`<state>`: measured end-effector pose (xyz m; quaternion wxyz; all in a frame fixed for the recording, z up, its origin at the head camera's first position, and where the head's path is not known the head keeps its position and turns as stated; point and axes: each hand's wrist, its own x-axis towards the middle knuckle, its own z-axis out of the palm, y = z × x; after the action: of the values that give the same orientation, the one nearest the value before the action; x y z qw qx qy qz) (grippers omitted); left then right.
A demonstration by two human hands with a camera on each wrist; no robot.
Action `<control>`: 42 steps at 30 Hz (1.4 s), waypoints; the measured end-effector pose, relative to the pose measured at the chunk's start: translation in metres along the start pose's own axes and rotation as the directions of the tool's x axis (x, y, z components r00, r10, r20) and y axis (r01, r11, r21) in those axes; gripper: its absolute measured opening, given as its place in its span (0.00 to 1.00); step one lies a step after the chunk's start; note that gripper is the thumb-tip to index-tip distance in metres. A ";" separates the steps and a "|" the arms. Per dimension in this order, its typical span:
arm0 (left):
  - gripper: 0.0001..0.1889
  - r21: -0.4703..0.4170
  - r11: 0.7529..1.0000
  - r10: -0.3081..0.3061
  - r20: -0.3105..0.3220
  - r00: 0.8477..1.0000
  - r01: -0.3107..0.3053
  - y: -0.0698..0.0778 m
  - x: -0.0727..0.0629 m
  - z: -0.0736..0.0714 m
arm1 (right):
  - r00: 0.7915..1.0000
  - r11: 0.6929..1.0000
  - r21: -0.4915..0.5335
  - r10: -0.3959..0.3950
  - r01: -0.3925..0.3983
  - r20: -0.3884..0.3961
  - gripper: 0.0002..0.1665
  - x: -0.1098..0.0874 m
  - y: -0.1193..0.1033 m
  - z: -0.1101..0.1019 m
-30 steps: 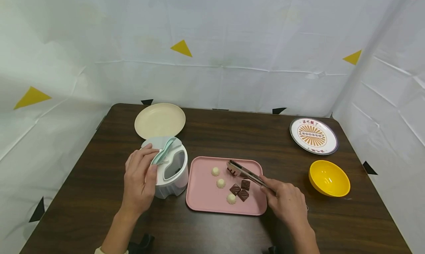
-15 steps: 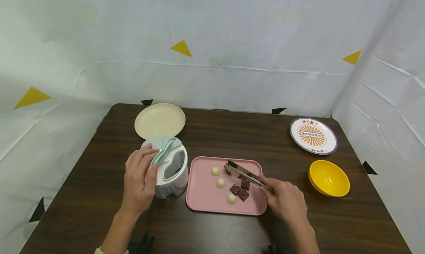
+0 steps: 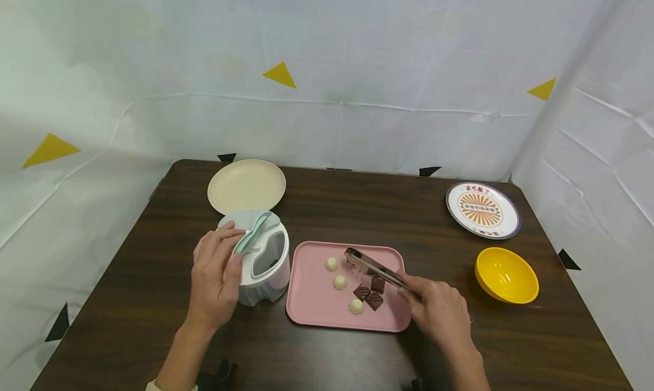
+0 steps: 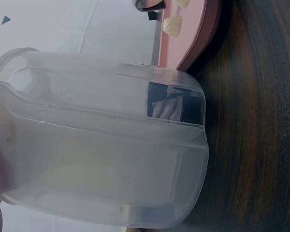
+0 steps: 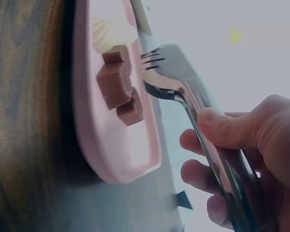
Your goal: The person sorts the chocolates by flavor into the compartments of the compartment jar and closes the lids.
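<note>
My left hand [image 3: 217, 274] pinches the raised teal flap [image 3: 248, 242] on top of a white, clear-sided lidded container [image 3: 263, 295]. Through its wall, the left wrist view shows a dark chocolate [image 4: 171, 104] at the bottom. In my right hand [image 3: 441, 308] are metal serving tongs [image 5: 203, 130] with a fork-shaped tip, the thumb along one arm. Their tips hover over the upper part of a pink tray [image 3: 317, 314]. Dark chocolates [image 3: 361, 291] and cream-white ones [image 3: 339, 282] lie on it. One dark piece is partly hidden behind the tongs; whether they touch it, I cannot tell.
A cream plate [image 3: 245, 186] lies behind the container. At the right are a patterned plate [image 3: 480, 209] near the back corner and a yellow bowl [image 3: 506, 274] in front of it. White sheeting [image 3: 357, 124] stands behind the dark wooden table [image 3: 317, 357].
The tong tips have shifted slightly left over the tray, and the tongs look turned a little. My left hand and the flap have stayed put.
</note>
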<state>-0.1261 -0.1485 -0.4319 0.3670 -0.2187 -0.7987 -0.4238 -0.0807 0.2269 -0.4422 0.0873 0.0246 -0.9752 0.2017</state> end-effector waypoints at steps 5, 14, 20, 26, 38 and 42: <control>0.18 0.002 1.000 -0.005 -0.001 1.000 0.005 0.000 0.001 0.000 | 0.998 0.999 0.033 -0.023 0.025 -0.064 0.22 -0.001 -0.004 -0.009; 0.17 0.000 1.000 0.009 -0.006 1.000 -0.009 0.000 0.001 0.000 | 0.947 0.967 0.113 -0.192 0.227 -0.258 0.24 -0.002 -0.025 -0.022; 0.16 -0.002 1.000 0.012 -0.012 1.000 -0.012 -0.001 0.000 0.000 | 0.874 0.905 0.136 -0.336 0.403 -0.352 0.26 -0.003 -0.053 -0.026; 0.16 0.000 1.000 0.007 -0.007 1.000 -0.007 -0.001 0.000 0.000 | 0.853 0.855 0.194 -0.404 0.480 -0.329 0.26 0.000 -0.082 -0.021; 0.16 -0.008 1.000 0.022 -0.016 1.000 -0.022 0.000 0.002 0.001 | 0.800 0.822 0.146 -0.470 0.551 -0.372 0.24 0.006 -0.102 -0.013; 0.16 -0.011 1.000 0.021 -0.018 1.000 -0.021 -0.001 0.002 0.001 | 0.804 0.823 0.149 -0.470 0.549 -0.365 0.24 0.007 -0.101 -0.013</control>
<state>-0.1279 -0.1479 -0.4314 0.3774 -0.2254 -0.7906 -0.4263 -0.0767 0.1391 -0.3902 0.2878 0.2660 -0.8726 0.2915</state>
